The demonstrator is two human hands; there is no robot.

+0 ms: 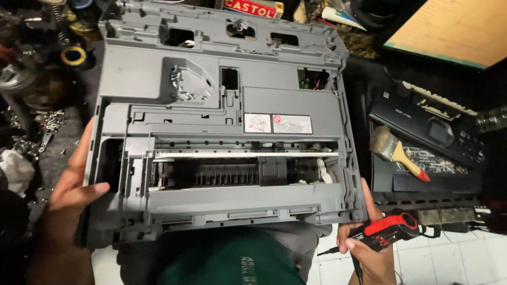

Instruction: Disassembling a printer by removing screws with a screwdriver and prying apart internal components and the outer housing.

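Disassembly looks to be the step in hand: you have the grey printer chassis (222,121), stripped of its covers, propped up across your lap and filling the middle of the view. Your left hand (76,179) at nine o'clock is open, thumb hooked into the frame's side opening, steadying it. Your right hand (369,248) at five o'clock is wrapped around a red-and-black electric screwdriver (388,230), bit pointing left and clear of the chassis, while its thumb props the frame's lower right corner. Judging from this, the next move calls for finding a fastener and bringing the bit square onto it while the left hand keeps the frame from tipping. Which screw, I cannot tell; none stands out. At three o'clock a paintbrush (393,150) lies on a black printer cover (428,132). The clutter at ten o'clock is too dark to read, and the chassis underside is hidden.
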